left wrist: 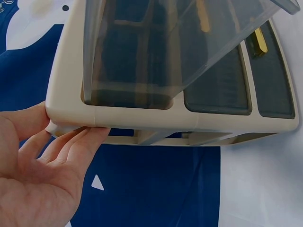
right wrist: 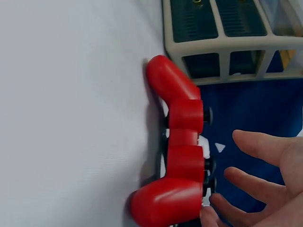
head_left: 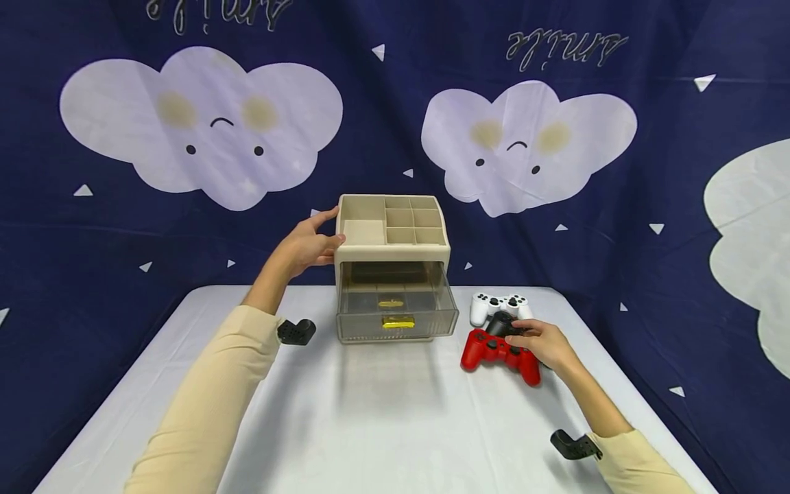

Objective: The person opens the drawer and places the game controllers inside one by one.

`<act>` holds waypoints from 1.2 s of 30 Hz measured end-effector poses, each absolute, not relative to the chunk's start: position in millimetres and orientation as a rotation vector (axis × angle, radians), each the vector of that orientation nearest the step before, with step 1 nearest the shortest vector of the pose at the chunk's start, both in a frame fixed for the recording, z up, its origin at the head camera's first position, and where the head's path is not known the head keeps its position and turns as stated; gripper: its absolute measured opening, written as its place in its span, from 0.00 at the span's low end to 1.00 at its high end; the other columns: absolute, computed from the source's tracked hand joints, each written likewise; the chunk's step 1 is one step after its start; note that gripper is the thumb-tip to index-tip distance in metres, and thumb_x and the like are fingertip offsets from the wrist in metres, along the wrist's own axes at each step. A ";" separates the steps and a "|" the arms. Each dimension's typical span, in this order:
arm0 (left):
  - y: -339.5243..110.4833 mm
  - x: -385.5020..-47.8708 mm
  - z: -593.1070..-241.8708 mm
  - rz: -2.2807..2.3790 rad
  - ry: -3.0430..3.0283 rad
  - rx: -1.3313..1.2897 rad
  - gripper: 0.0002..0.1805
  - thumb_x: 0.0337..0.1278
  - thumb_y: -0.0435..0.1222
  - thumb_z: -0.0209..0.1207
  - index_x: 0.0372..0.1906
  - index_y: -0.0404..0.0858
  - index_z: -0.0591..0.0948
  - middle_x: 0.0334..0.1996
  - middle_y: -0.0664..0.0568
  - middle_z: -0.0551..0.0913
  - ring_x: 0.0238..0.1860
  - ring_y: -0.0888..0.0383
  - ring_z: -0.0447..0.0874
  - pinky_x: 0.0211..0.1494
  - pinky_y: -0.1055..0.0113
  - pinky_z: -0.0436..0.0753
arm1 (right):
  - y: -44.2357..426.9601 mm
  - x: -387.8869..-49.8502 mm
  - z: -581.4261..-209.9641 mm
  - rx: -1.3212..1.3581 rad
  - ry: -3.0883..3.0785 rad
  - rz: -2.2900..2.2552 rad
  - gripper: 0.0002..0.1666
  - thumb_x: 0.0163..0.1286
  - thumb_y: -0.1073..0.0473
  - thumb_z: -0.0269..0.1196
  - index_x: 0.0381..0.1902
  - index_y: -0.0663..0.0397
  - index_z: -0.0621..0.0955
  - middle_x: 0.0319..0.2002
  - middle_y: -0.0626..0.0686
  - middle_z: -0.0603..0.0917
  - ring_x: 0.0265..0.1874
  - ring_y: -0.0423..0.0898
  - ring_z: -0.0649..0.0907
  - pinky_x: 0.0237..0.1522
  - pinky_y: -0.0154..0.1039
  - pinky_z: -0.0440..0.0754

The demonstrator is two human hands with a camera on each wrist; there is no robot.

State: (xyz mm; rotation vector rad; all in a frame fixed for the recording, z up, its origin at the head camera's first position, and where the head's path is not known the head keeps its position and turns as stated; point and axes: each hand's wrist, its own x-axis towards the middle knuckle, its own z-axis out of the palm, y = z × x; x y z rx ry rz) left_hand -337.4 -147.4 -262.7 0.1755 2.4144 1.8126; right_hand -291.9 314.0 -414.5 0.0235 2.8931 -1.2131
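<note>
Your left hand [head_left: 308, 243] is gripping the upper left corner of the box [head_left: 395, 254], its thumb lying on the top edge and its fingers bending against the outer side. The box is standing upright at the far middle of the white table [head_left: 395, 425], with its divided top tray [head_left: 364, 233] facing up. Its clear upper drawer [head_left: 364, 326] is sticking out towards you, showing a gold handle [head_left: 398, 321], while two lower drawers [left wrist: 218, 85] are sitting closed beneath it.

Your right hand [head_left: 548, 343] is hovering by the controllers to the right of the box, its fingers parted, gripping nothing; you cannot tell whether a fingertip is touching one. The red controller [head_left: 494, 351] is lying nearest you, the black controller [head_left: 501, 324] is lying just behind it, partly hidden, and the white controller [head_left: 487, 303] is lying farthest back.

You are wearing cream sleeves [head_left: 204, 398], with a black mount [head_left: 297, 332] showing at each wrist. Behind the table, a navy curtain [head_left: 382, 123] is hanging, printed with pale clouds [head_left: 225, 171] and small white triangles.
</note>
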 end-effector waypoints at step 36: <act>-146.4 -338.2 -264.2 1.824 2.415 0.160 0.42 0.75 0.33 0.55 0.82 0.59 0.49 0.75 0.38 0.63 0.63 0.43 0.79 0.67 0.54 0.80 | 310.8 -282.2 -449.7 0.007 3.075 -1.008 0.37 0.53 0.49 0.78 0.58 0.62 0.82 0.57 0.80 0.76 0.62 0.77 0.63 0.60 0.67 0.65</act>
